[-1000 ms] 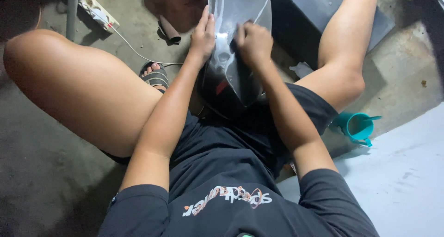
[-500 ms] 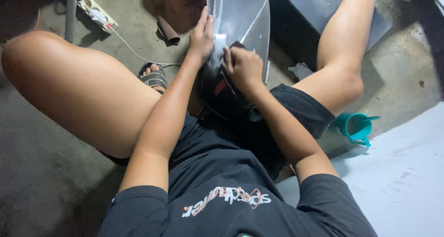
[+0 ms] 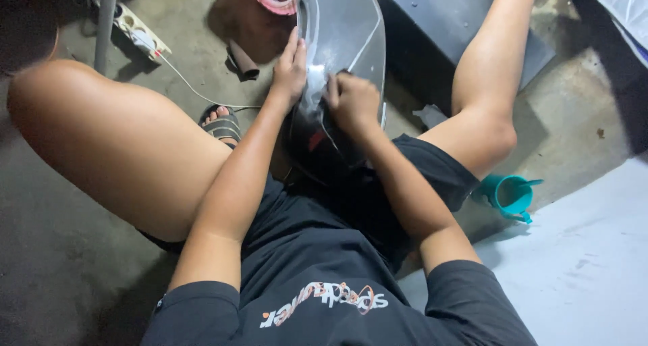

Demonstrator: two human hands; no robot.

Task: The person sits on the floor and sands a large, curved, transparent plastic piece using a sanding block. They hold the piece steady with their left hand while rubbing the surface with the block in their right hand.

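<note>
From the head camera I look down at myself sitting on the concrete floor (image 3: 61, 265) with my knees spread. A glossy dark grey panel (image 3: 344, 29), curved like a vehicle body cover, stands tilted between my legs, its lower end against my lap and its upper end reaching toward the top edge of the view.

My left hand (image 3: 291, 66) lies flat on the panel's left edge, fingers (image 3: 294, 45) stretched out and pressed against it, bracing rather than gripping. My right hand (image 3: 352, 101) is clenched into a fist on the panel's middle, just beside the left hand; I cannot tell what, if anything, is inside the fist. A pale wet-looking streak (image 3: 316, 89) runs down the panel between the two hands.

Compared with half a second ago, the right fist sits a little higher on the panel and closer to the left hand; a second ago it was further up still, so it has gone down and come back. The left hand has stayed put.

On the floor, a teal cup (image 3: 511, 194) lies near my right thigh, a white power strip (image 3: 135, 30) sits toward the top left corner, and my sandalled foot (image 3: 221, 122) shows beside my left forearm.
</note>
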